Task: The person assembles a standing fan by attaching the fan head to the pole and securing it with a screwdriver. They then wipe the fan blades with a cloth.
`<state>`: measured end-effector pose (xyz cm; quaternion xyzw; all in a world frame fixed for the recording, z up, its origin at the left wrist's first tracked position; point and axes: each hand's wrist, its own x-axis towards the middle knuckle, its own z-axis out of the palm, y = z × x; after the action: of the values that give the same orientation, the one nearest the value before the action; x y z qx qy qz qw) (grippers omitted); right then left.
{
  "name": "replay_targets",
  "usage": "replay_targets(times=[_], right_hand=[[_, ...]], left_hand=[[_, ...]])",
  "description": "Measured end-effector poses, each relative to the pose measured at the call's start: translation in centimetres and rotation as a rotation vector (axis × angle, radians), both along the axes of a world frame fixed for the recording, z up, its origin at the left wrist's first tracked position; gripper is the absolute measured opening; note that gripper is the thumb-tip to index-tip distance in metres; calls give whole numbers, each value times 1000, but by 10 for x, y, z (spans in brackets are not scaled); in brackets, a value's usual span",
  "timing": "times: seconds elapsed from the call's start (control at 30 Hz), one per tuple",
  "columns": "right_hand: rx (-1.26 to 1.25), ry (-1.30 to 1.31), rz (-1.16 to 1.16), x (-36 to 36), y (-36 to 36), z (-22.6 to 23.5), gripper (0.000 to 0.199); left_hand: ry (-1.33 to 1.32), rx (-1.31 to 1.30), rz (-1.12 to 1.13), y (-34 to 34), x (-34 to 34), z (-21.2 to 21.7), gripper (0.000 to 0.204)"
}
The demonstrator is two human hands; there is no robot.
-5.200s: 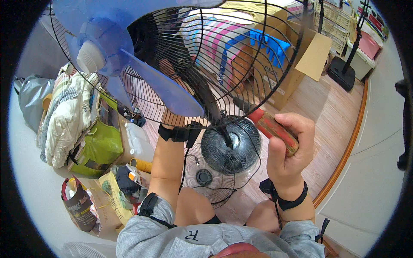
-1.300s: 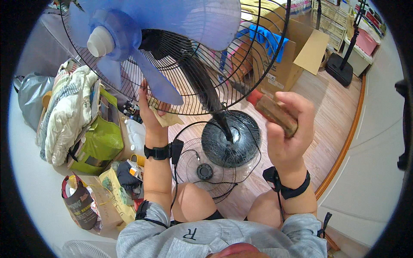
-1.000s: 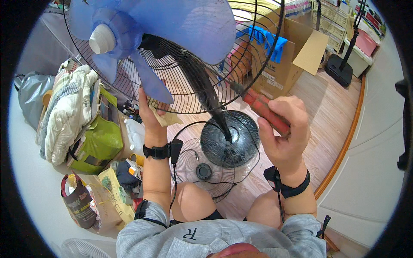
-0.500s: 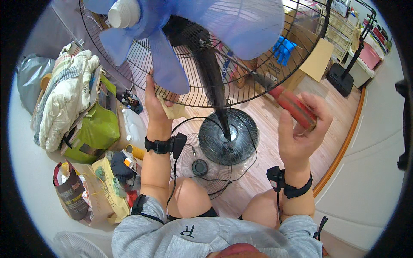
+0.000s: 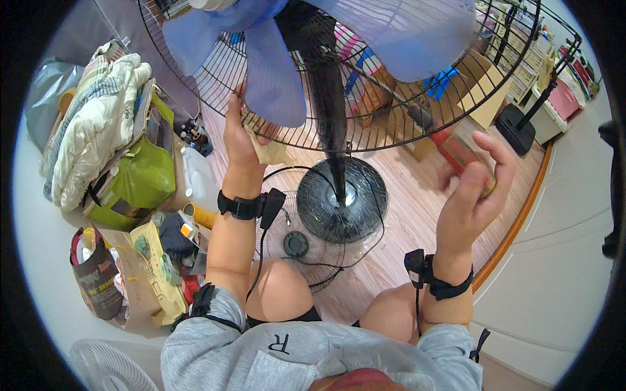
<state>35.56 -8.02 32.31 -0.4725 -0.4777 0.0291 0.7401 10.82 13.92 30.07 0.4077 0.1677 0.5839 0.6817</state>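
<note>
A standing fan with translucent blue blades (image 5: 277, 81) fills the upper part of the view, its front uncovered. The rear wire guard (image 5: 391, 148) curves below the blades, and a black pole (image 5: 334, 140) runs down to a round base (image 5: 313, 208) wrapped in clear film. My left hand (image 5: 241, 143) grips the guard's lower left rim, with a pale yellow cloth (image 5: 272, 154) under its fingers. Around the red handle of a screwdriver (image 5: 462, 155) my right hand (image 5: 471, 189) is closed. Its shaft passes behind the guard toward the pole; the tip is hard to make out.
A loose wire grille (image 5: 318, 251) and a black cord lie on the floor by my knees. At left are a green bag (image 5: 140, 179) with bedding and several paper bags (image 5: 134, 277). A cardboard box (image 5: 407, 140) and a black stand (image 5: 515, 129) stand at right.
The blades and guard sit farther right in view. My right hand has turned on the screwdriver handle, its fingers now placed differently. My left hand keeps its hold on the rim.
</note>
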Motion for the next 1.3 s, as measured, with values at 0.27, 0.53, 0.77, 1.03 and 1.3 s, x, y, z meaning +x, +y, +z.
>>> replay_targets(times=[0.27, 0.53, 0.77, 1.03, 1.3], right_hand=[[159, -310, -340, -2, 15, 6, 38], [-165, 118, -94, -2, -6, 10, 26], [15, -168, -99, 1, 4, 11, 26], [-22, -272, -190, 6, 4, 19, 26], [-302, 344, 122, 5, -8, 17, 19]], left_hand=[[-54, -41, -20, 1, 4, 0, 37], [-59, 48, -115, 2, -1, -1, 35], [-19, -186, 118, -3, 8, 6, 35], [-12, -39, 67, -3, 9, 1, 36], [-15, -199, 212, -7, 21, 9, 36]])
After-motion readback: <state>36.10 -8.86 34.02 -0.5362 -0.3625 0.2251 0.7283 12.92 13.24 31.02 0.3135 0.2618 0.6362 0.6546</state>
